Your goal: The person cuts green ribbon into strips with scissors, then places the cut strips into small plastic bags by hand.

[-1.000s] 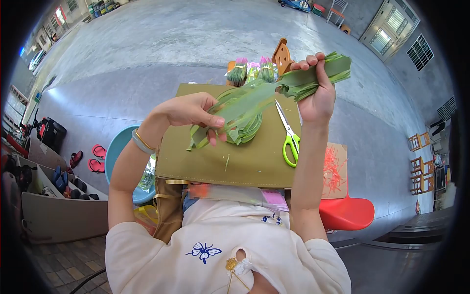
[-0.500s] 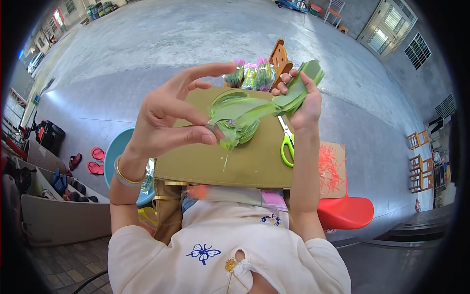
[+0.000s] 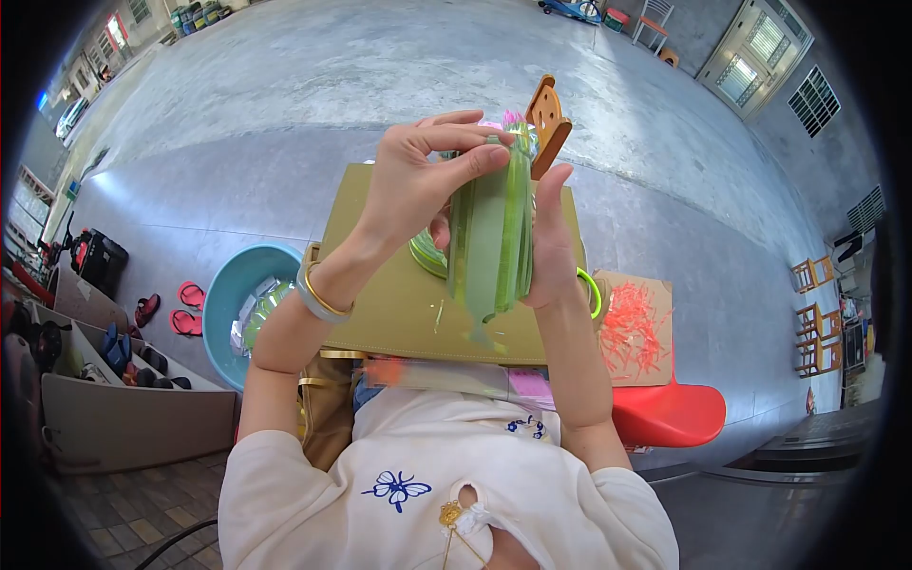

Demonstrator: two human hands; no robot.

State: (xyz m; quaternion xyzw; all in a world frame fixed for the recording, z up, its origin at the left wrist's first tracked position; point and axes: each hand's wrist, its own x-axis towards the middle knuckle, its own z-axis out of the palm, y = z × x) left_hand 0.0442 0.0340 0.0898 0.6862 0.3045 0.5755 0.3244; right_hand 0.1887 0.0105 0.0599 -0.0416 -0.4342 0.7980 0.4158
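Observation:
Over the olive-green table [image 3: 380,313], a bundle of long flat green strips [image 3: 492,228] hangs upright between my hands. My left hand [image 3: 423,176] has its thumb and fingers closed on the bundle's upper end. My right hand [image 3: 553,242] supports the bundle from the right and below, its thumb raised and some fingertips showing at the bundle's left side. Behind the bundle lies a coil of green strips [image 3: 427,253], partly hidden. A green scissors handle [image 3: 594,293] shows beside my right wrist; the blades are hidden.
Pink-tipped bundles [image 3: 514,122] stand beyond the table, beside a wooden chair back [image 3: 546,119]. To the left is a blue basin [image 3: 220,304] with packets inside. On the right, red shreds [image 3: 632,323] lie on cardboard above a red stool [image 3: 670,415].
The strip bundle has moved left and now hangs upright. My left hand went from holding a loose strip to gripping the bundle's top. My right hand moved left and lower, its thumb lifted.

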